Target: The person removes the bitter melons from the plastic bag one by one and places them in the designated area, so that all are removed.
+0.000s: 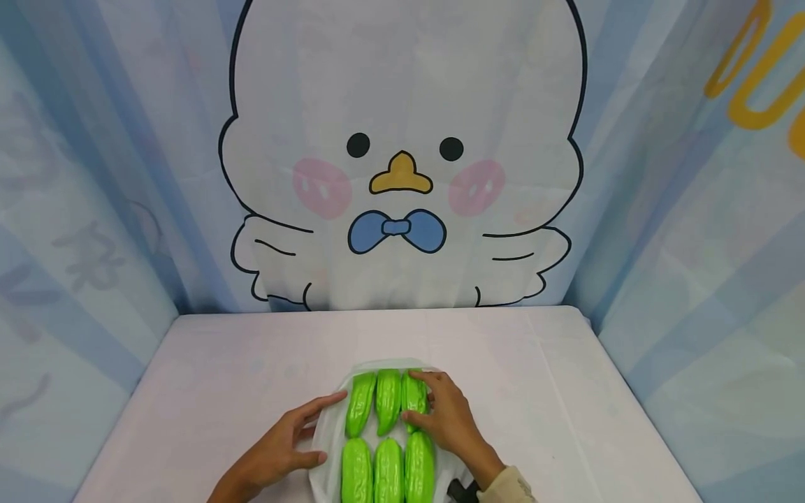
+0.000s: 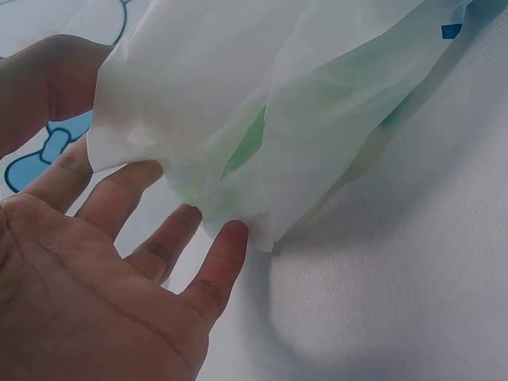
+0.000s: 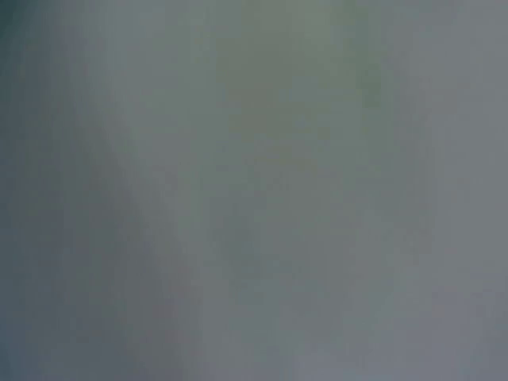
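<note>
Shiny green elongated pieces with ridged skins, like toy vegetables, lie in two rows of three on a thin white sheet in the head view. My right hand bends over the far-right green piece, gripping it between thumb and fingers. My left hand is at the sheet's left side, fingers spread and thumb apart. Its fingertips rest at the edge of the translucent sheet in the left wrist view, where green shows through. The right wrist view is only a grey-green blur.
A pale cloth-covered table stands under everything. Behind it hangs a curtain with a cartoon bird, and more fabric closes in both sides. A black object sits by the right wrist, close to the sheet.
</note>
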`<state>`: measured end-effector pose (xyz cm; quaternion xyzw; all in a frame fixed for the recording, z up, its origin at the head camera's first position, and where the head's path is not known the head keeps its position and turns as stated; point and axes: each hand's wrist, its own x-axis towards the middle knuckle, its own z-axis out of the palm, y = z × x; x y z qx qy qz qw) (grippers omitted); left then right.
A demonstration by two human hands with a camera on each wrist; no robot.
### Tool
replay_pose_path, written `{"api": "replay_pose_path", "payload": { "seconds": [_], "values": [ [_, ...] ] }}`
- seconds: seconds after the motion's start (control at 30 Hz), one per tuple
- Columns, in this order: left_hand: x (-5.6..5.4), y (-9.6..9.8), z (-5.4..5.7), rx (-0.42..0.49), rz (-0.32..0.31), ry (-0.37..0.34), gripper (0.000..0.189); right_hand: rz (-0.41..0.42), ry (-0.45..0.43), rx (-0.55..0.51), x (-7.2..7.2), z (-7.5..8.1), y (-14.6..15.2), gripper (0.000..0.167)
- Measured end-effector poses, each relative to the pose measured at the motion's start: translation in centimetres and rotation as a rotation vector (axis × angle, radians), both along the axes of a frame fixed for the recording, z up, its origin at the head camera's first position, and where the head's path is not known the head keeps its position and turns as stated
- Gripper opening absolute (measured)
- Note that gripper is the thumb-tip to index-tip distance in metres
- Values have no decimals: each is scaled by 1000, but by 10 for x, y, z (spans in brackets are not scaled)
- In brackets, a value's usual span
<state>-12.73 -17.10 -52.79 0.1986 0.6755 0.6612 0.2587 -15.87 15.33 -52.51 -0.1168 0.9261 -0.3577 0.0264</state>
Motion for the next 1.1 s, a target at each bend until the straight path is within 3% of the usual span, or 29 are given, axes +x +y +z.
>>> {"api": "replay_pose_path", "payload": {
  "seconds": [0.53,1.1],
  "values": [
    [-1,0,1,-9,1,-3,79,-36,-9,-115,4,8,5,69],
    [0,0,3,-21,4,-14,79,-52,-61,-231,13,30,15,71]
  ]
}}
